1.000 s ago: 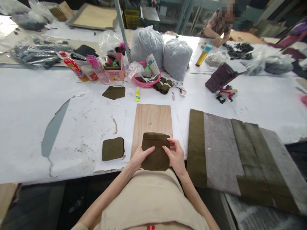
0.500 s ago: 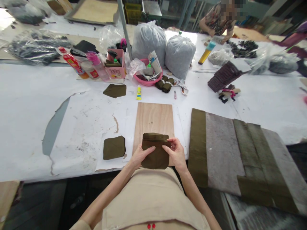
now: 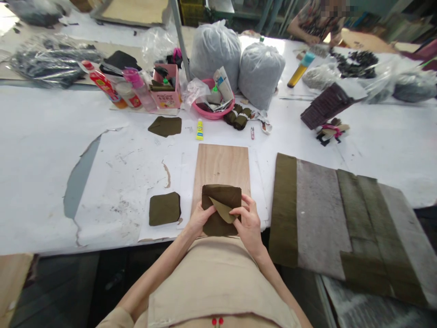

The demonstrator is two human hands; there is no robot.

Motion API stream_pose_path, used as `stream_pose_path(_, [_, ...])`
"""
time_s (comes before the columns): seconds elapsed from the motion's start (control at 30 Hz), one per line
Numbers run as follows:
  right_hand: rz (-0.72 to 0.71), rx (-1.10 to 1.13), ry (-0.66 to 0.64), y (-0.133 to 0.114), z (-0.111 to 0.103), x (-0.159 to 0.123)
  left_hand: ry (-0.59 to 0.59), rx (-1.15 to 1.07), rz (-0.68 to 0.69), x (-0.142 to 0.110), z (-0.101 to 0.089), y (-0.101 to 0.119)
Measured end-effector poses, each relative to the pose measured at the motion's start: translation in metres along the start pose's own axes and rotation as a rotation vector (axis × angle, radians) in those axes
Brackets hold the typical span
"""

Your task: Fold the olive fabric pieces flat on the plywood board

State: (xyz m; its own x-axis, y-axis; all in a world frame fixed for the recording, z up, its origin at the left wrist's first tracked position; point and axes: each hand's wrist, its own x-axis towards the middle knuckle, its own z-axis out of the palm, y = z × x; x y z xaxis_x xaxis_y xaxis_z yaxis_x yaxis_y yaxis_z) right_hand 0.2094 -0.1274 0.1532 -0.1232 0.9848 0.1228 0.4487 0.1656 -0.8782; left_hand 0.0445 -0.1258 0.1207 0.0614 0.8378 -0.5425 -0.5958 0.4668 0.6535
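Between my two hands is an olive-brown fabric piece (image 3: 221, 193), held over the near end of a wooden board (image 3: 223, 164). A flap of it is folded down at a slant and shows a lighter underside. My left hand (image 3: 202, 217) grips the left edge, thumb on top. With thumb and fingers my right hand (image 3: 248, 221) pinches the turned flap on the right side. To the left on the table lies a squarish stack of the same fabric (image 3: 165, 208). Farther back is another olive fabric piece (image 3: 165, 126).
Long olive and grey fabric panels (image 3: 322, 218) lie at the right. A yellow glue tube (image 3: 200, 130), small snips (image 3: 252, 133) and a pink basket (image 3: 213, 114) are behind the board. Two stuffed white bags (image 3: 261, 75) stand farther back. Another person (image 3: 312, 25) works across the table.
The fabric's upper layer, flat half a second ago, is now turned over diagonally by my right hand. My left hand keeps its hold. The view has shifted slightly.
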Motion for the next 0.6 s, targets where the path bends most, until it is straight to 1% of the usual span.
stream_pose_path(0.1, [-0.119, -0.164, 0.022, -0.001, 0.002, -0.003, 0.011, 0.006, 0.016, 0.001, 0.0, 0.0])
stream_pose_path(0.2, [-0.197, -0.235, 0.018, 0.001, 0.005, -0.004, 0.008, -0.006, 0.018, 0.002, 0.0, -0.001])
stream_pose_path(0.3, [-0.199, -0.234, 0.006, 0.007, 0.009, -0.004, 0.017, -0.012, 0.011, 0.004, 0.0, -0.002])
stream_pose_path(0.47, [-0.19, -0.2, 0.002, 0.018, 0.012, -0.004, 0.064, 0.028, 0.011, 0.012, 0.001, -0.006])
stream_pose_path(0.53, [-0.203, -0.206, -0.002, 0.024, 0.013, -0.005, 0.076, 0.044, 0.024, 0.017, -0.001, -0.011])
stream_pose_path(0.6, [-0.212, -0.216, -0.029, 0.034, 0.016, -0.007, 0.082, 0.044, 0.001, 0.024, -0.004, -0.018])
